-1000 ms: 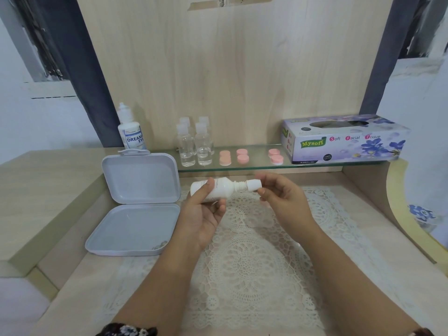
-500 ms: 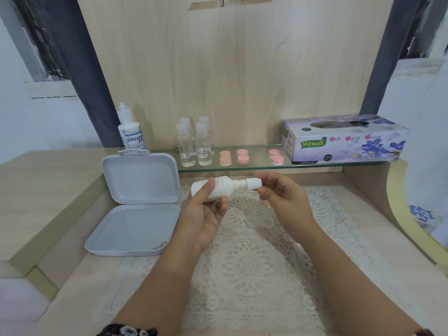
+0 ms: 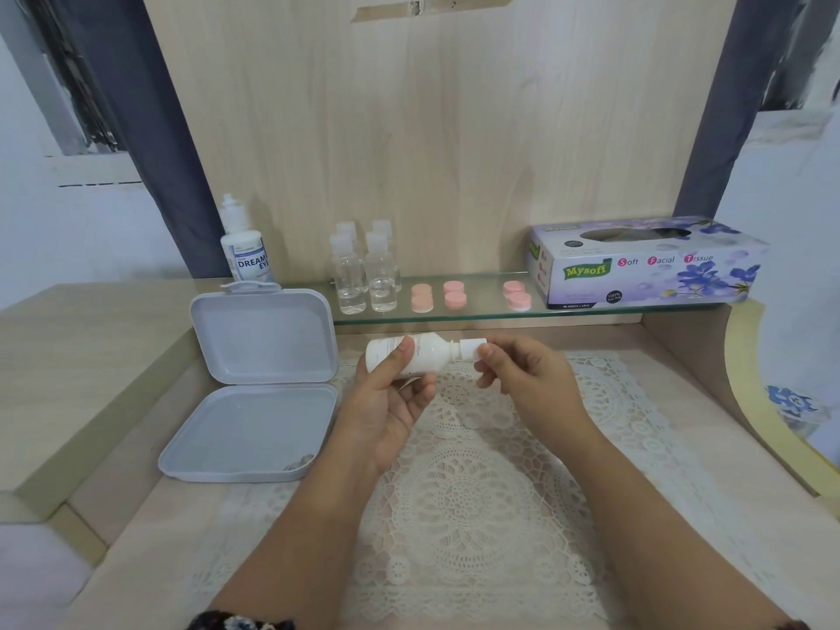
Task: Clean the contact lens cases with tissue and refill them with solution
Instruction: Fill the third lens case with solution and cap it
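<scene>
Head view, catalogue of the moment.

Item 1: white bottle (image 3: pixel 420 359). It lies on its side in the air above the lace mat (image 3: pixel 472 493), neck toward 3 o'clock. Your left hand (image 3: pixel 386 411) grips its body, thumb curled over the front and fingers wrapped beneath.

Item 2: white cap (image 3: pixel 472 350). Your right hand (image 3: pixel 527 379) pinches it between thumb and fingertips. Change noted: half a second ago the cap sat tight against the neck; now a narrow gap shows between cap and neck, so the cap appears to be coming off. Both hands otherwise keep their places.

Item 3: pink lens cases (image 3: pixel 456 294). Three pairs, lids on, stand on the glass shelf (image 3: pixel 591 310) at 12 o'clock from your hands, untouched and where they were a second ago.

Item 4: tissue box (image 3: pixel 645 266), at 2 o'clock on the same shelf, unmoved. No tissue is drawn.

Item 5: clear small bottles (image 3: pixel 366 275), four, at 11 o'clock on the shelf; labelled solution bottle (image 3: pixel 245 252) farther toward 10 o'clock.

Item 6: grey hinged box (image 3: pixel 254 388), open at 9 o'clock, something small in its near corner, too unclear to name.

Reading: you are opening the bottle in hand. The cases look neither wiped nor refilled, so the task appears to be at an early step. Keep the neck level once the cap is free, lest liquid run onto the mat.
</scene>
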Tool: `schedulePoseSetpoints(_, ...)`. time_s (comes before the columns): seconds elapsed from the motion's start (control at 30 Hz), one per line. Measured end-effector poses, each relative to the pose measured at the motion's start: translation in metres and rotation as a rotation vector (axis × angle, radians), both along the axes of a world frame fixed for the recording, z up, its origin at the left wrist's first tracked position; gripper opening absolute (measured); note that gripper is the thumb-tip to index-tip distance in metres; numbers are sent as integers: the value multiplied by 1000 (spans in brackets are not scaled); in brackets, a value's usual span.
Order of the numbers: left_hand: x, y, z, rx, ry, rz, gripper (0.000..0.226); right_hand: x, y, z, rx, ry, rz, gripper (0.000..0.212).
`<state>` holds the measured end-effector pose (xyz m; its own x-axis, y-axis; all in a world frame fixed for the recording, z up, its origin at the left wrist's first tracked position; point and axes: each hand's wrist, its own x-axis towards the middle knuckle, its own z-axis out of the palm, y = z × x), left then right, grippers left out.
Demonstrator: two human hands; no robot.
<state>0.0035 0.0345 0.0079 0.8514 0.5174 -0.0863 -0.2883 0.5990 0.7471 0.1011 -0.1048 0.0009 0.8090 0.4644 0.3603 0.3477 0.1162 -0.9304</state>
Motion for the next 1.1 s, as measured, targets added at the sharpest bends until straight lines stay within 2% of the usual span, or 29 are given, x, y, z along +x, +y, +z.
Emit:
schedulePoseSetpoints(0.17, 0, -1, 1, -13, -9, -4, 62, 0, -2, -1, -36, 33, -61, 45)
schedulePoseSetpoints(0.2, 0, -1, 1, -16, -11, -1, 63, -1, -2, -1, -37, 32, -57, 42)
schedulePoseSetpoints(0.3, 0, -1, 1, -19, -9, 6, 64, -2, -3, 0, -11, 27, -3, 10)
schedulePoseSetpoints(0.4, 0, -1, 1, -8, -2, 2, 64, -3, -3, 0, -35, 0, 33, 16)
schedulePoseSetpoints(0.5, -1, -1, 1, 0, 3, -6, 62, -4, -1, 1, -32, 21, 22, 6)
schedulePoseSetpoints(0.67, 0, 0, 1, 10, 1, -17, 63, -3, -2, 1, -46, 21, -5, 13)
schedulePoseSetpoints(0.93, 0, -1, 1, 29, 5, -26, 64, -4, -2, 1, -32, -4, -8, 4)
schedulePoseSetpoints(1.1, -1, -3, 1, 45, 0, -38, 66, -6, -3, 2, -71, -14, -50, 18)
